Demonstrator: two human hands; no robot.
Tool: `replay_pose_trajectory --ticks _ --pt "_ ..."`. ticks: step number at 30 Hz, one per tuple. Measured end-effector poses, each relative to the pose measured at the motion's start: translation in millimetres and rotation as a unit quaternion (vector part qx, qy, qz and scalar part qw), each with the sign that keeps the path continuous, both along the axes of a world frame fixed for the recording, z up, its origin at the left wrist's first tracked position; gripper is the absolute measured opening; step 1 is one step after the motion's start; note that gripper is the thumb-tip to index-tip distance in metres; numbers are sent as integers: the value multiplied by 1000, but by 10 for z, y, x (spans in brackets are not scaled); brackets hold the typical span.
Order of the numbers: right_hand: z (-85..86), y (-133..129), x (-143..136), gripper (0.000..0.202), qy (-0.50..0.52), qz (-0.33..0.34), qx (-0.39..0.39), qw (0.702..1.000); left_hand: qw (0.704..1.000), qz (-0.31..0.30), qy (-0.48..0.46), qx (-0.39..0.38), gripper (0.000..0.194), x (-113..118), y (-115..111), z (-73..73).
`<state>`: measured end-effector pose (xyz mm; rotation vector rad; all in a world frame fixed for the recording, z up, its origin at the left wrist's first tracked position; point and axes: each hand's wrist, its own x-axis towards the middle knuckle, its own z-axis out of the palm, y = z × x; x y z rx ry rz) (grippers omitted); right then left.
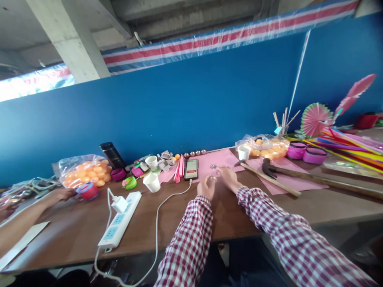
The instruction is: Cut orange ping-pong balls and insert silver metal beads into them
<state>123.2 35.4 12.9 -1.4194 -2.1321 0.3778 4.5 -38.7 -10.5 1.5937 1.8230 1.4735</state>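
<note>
My left hand (206,186) is over the pink paper (203,164), fingers curled in, with a small shiny metal piece (212,178) at its fingertips. Close beside it on the right, my right hand (229,178) has its fingers drawn together; whatever is at their tips is too small to make out. Just beyond both hands lies a little cluster of shiny metal bits (213,166) on the paper. A phone (191,169) with a lit screen lies left of my hands, a white cable plugged into it.
Two hammers (269,179) lie at right. White cups (152,182), pink strips (179,169) and metal balls (198,153) stand around the middle. A power strip (119,221) lies front left. Bags of orange balls (86,172) sit on both sides. Another person's hand (63,194) reaches in at left.
</note>
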Motion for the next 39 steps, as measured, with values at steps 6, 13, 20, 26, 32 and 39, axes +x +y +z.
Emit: replay_pose_trajectory --ticks 6,13,20,26,32,39 --pt "34 -70 7 22 -42 6 14 999 1000 1 -27 -3 29 18 -29 35" --pt "48 -68 29 24 -64 -8 13 998 999 -2 -41 9 31 28 -15 20" --pt "48 -62 32 24 -64 -22 11 998 999 23 -37 5 30 51 32 -17" --pt "11 -25 46 24 -43 -42 20 998 999 23 -27 -5 27 50 30 -18" --pt "-7 6 44 24 -26 -63 14 998 1000 8 2 0 24 40 -1 -17" --pt "-14 2 41 23 -15 -54 36 998 1000 16 12 -6 23 61 -20 21"
